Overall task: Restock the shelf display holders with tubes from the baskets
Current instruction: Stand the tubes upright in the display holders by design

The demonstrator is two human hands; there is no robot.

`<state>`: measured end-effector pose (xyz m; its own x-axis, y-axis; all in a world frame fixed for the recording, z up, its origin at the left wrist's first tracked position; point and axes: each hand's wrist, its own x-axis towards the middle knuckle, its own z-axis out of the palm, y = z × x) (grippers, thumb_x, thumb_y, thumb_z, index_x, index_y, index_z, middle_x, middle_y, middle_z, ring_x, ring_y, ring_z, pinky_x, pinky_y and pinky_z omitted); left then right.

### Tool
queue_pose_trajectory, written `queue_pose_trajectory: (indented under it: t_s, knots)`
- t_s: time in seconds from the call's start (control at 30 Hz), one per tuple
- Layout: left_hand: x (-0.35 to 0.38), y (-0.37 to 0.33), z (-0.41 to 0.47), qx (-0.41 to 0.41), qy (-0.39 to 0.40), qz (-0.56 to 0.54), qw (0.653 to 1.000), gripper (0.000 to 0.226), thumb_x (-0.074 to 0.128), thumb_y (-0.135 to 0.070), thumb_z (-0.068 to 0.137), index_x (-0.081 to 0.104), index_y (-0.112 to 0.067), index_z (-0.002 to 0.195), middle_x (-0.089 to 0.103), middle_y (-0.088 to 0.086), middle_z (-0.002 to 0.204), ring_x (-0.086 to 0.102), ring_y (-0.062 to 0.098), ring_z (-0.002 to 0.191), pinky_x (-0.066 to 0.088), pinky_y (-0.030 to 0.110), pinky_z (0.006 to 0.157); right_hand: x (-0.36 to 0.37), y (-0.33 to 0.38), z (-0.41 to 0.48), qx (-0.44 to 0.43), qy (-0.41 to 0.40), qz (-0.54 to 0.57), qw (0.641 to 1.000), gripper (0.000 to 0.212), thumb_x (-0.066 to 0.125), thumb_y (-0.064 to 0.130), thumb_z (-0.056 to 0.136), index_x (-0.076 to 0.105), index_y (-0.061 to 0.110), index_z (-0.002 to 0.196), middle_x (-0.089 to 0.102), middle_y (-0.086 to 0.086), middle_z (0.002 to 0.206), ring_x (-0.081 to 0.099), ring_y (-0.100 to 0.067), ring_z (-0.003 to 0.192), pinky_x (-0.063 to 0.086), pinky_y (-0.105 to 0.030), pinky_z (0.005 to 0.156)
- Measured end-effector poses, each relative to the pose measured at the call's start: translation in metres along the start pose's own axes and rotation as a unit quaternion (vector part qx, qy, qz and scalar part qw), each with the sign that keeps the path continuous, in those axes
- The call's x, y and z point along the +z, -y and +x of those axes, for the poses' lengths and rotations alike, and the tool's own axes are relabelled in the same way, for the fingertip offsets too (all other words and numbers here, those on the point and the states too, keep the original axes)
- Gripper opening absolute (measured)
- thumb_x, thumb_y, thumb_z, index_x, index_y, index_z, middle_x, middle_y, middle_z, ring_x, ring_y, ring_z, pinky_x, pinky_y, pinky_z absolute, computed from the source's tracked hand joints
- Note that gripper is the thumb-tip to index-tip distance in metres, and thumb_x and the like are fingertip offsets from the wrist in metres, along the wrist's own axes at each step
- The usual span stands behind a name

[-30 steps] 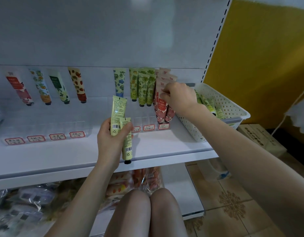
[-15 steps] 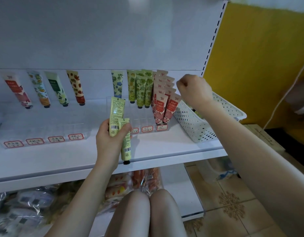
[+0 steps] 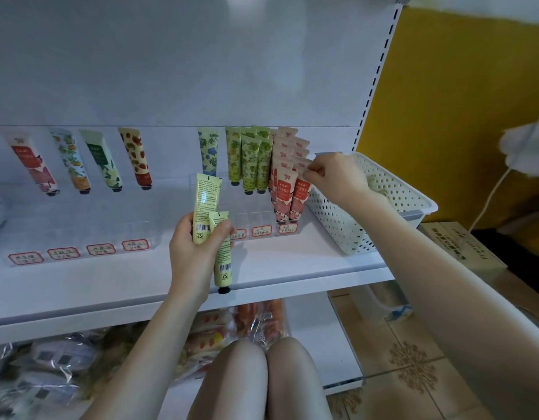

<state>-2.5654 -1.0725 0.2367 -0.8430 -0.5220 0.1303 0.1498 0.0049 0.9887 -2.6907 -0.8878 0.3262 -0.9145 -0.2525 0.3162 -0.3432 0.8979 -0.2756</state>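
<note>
Your right hand: 0.5 s earlier it hung clenched, clear of the stock, above the basket rim; it had since dropped back left onto the red row; fingers curled, thumb and forefinger pinching the crimped top of the front red tube; wrist crossed over the white basket; forearm stretched in long from lower right. Reading: you were not yet fetching new stock; you had gone back to square up a tube already seated; the red lane looked packed front to back.

Your left hand: unmoved across all 3 frames; it gripped 2 yellow-green tubes, back print facing you, both crimp-up; the lower 1 let its black cap hang below your palm; held just in front of the clear holder, over the shelf.

Outward: the green tubes stood only toward the back of their lanes; 1 blue-flowered tube stood alone beside them; judgement: those lanes would take the 2 in your left hand next. A few pale tubes lay in the basket, mostly hidden behind your wrist.
</note>
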Motion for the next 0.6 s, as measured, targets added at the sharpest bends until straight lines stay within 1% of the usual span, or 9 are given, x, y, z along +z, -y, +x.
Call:
queue_pose_trajectory:
  t_s: [0.13, 0.23, 0.43, 0.53, 0.6]
  knots:
    - [0.0002, 0.0008, 0.0003, -0.001, 0.001, 0.001, 1.0, 0.032, 0.067, -0.023, 0.082, 0.058, -0.016, 0.112, 0.066, 0.003, 0.101, 0.064, 0.021, 0.093, 0.054, 0.044, 0.084, -0.0011, 0.0023, 0.0015, 0.0, 0.007, -0.015, 1.0, 0.027, 0.05, 0.025, 0.094, 0.067, 0.005, 0.101, 0.068, -0.013, 0.093, 0.062, -0.03, 0.082, 0.041, -0.028, 0.06]
    - [0.0016, 0.0017, -0.0001, 0.004, 0.003, 0.003, 1.0, 0.035, 0.067, -0.024, 0.082, 0.057, -0.015, 0.114, 0.066, 0.004, 0.103, 0.064, 0.021, 0.094, 0.054, 0.042, 0.083, 0.0, 0.0061, 0.002, -0.006, 0.011, -0.029, 0.999, 0.026, 0.049, 0.025, 0.094, 0.066, 0.006, 0.102, 0.067, -0.011, 0.095, 0.061, -0.029, 0.085, 0.044, -0.03, 0.063]
    - [0.0057, 0.0019, -0.0016, 0.006, 0.004, -0.001, 1.0, 0.03, 0.066, -0.022, 0.083, 0.058, -0.017, 0.112, 0.066, -0.002, 0.098, 0.064, 0.013, 0.088, 0.052, 0.031, 0.075, 0.0015, 0.005, 0.0031, -0.009, 0.009, -0.025, 1.0, 0.027, 0.05, 0.026, 0.094, 0.067, 0.007, 0.1, 0.067, -0.01, 0.094, 0.06, -0.028, 0.083, 0.047, -0.032, 0.065]
    - [0.0061, 0.0021, -0.0016, 0.004, 0.007, -0.004, 1.0, 0.029, 0.067, -0.021, 0.083, 0.058, -0.017, 0.11, 0.067, 0.0, 0.098, 0.065, 0.016, 0.089, 0.054, 0.037, 0.079, 0.0011, 0.003, 0.002, -0.008, 0.012, -0.003, 1.0, 0.027, 0.05, 0.027, 0.094, 0.067, 0.006, 0.1, 0.067, -0.01, 0.093, 0.06, -0.028, 0.081, 0.047, -0.034, 0.066]
    - [0.0056, 0.0016, -0.0014, 0.003, 0.008, -0.005, 1.0, 0.028, 0.067, -0.022, 0.083, 0.058, -0.019, 0.109, 0.067, 0.001, 0.099, 0.065, 0.018, 0.091, 0.054, 0.04, 0.081, 0.0002, 0.0014, 0.001, -0.006, 0.017, 0.012, 1.0, 0.027, 0.05, 0.027, 0.094, 0.066, 0.006, 0.102, 0.067, -0.01, 0.093, 0.061, -0.028, 0.081, 0.047, -0.033, 0.065]
